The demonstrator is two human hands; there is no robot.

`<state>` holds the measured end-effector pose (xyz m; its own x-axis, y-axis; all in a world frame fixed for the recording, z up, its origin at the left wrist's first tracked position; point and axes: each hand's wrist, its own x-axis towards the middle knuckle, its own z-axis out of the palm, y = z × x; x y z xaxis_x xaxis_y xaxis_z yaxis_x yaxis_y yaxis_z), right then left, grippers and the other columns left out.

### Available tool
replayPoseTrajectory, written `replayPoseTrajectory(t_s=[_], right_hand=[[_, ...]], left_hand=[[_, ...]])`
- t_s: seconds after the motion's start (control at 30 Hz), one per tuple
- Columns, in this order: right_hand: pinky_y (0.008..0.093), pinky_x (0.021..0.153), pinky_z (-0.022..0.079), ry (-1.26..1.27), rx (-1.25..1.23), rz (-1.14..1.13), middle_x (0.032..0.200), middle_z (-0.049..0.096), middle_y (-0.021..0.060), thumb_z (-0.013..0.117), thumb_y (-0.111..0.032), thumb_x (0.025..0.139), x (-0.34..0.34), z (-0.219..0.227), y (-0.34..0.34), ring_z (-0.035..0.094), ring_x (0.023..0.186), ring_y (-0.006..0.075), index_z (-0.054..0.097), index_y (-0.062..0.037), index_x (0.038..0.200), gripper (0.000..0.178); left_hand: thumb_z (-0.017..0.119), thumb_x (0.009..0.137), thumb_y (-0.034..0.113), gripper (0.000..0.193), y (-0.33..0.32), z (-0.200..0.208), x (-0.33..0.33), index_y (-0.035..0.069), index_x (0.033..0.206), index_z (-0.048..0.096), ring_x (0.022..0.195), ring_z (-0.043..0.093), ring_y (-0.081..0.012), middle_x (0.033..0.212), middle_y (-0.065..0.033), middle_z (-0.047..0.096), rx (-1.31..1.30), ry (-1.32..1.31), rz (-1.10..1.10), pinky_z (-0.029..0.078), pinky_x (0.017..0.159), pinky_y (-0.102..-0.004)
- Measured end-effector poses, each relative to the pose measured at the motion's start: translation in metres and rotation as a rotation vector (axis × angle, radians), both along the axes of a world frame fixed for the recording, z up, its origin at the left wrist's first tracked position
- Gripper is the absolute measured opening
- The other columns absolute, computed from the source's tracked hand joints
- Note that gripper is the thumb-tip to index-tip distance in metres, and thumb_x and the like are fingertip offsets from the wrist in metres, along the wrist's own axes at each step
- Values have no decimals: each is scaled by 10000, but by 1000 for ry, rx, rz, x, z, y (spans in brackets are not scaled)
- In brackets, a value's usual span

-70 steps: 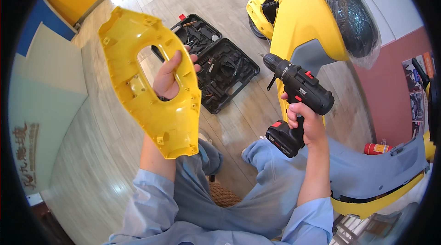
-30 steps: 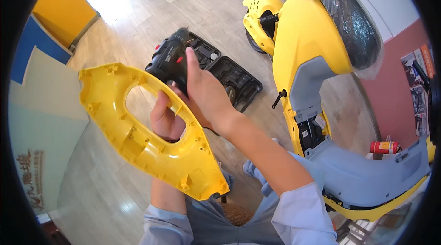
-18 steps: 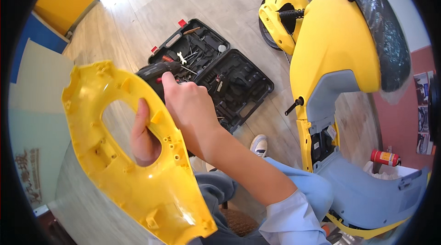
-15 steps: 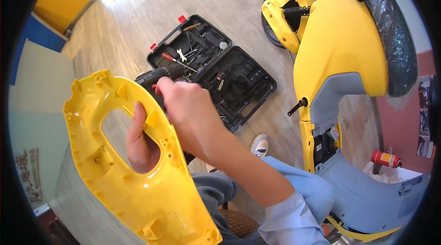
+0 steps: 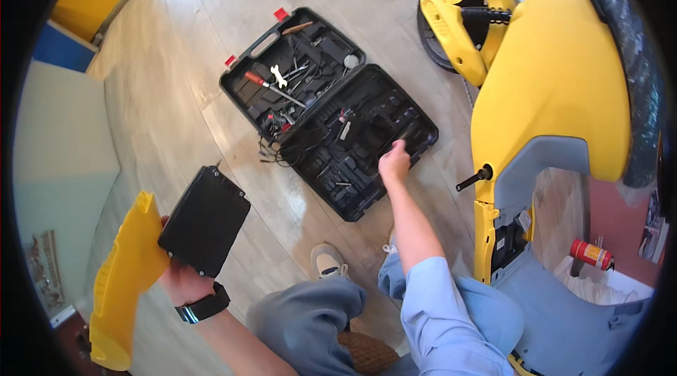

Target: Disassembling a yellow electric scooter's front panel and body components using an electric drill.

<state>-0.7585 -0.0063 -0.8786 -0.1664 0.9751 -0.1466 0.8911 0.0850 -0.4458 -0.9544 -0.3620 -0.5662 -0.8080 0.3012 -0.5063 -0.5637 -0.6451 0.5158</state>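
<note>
My left hand [image 5: 187, 283], with a dark watch [image 5: 203, 307] on its wrist, grips a curved yellow plastic panel [image 5: 121, 284] turned nearly edge-on. A flat black rectangular part [image 5: 206, 222] with small fixings at its corners sits against the panel by my fingers, and most of them are hidden behind it. My right hand [image 5: 395, 164] reaches over the right side of the open black tool case [image 5: 321, 182] on the floor. Its fingers are closed near a dark shape in the case; what they hold is too dark to make out.
A red-handled screwdriver [image 5: 255, 78] and a white open-end wrench [image 5: 278, 76] lie in the case's far half. On the right stands a yellow and grey scooter [image 5: 550, 80], with a red fire extinguisher [image 5: 592, 255] beside it. A pale partition [image 5: 60, 143] is at left.
My right hand has moved from beside the panel to the tool case. The panel has turned from its inner face to edge-on and shifted down-left; the flat black part has come into view.
</note>
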Motion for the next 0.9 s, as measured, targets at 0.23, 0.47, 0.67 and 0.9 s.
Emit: replayPoseTrajectory(t_s=[0.23,0.47,0.67,0.9], right_hand=[[499,837,483,129,195,61,1011,603,211,698,-184,778,-21,-2,18,583,971,430,560,-89,1180,436],[452,916,471,83,94,227,1122,535,176,791,-131,743,-33,-15,35,517,1076,411,697,-89,842,142],[461,883,473,330,317,318,1030,566,197,766,-127,752,-30,-15,55,567,1007,403,630,-35,780,167],[473,826,489,180,312,368,1032,589,201,745,-125,763,-29,-13,112,598,978,402,613,-48,854,178]], left_hand=[[584,961,304,376,10,3,-4,40,1227,611,1189,580,-296,1256,-127,629,-52,-14,-8,409,1066,-549],[495,1002,302,463,33,-7,0,29,1375,486,1295,494,-316,1367,-154,550,49,-172,-39,339,1123,-559],[475,1012,295,494,33,-19,-1,18,1418,433,1330,450,-323,1401,-154,513,14,-195,-11,303,1145,-563],[491,1005,289,508,21,-16,0,10,1423,420,1337,443,-321,1422,-149,492,34,-14,-225,314,1148,-544]])
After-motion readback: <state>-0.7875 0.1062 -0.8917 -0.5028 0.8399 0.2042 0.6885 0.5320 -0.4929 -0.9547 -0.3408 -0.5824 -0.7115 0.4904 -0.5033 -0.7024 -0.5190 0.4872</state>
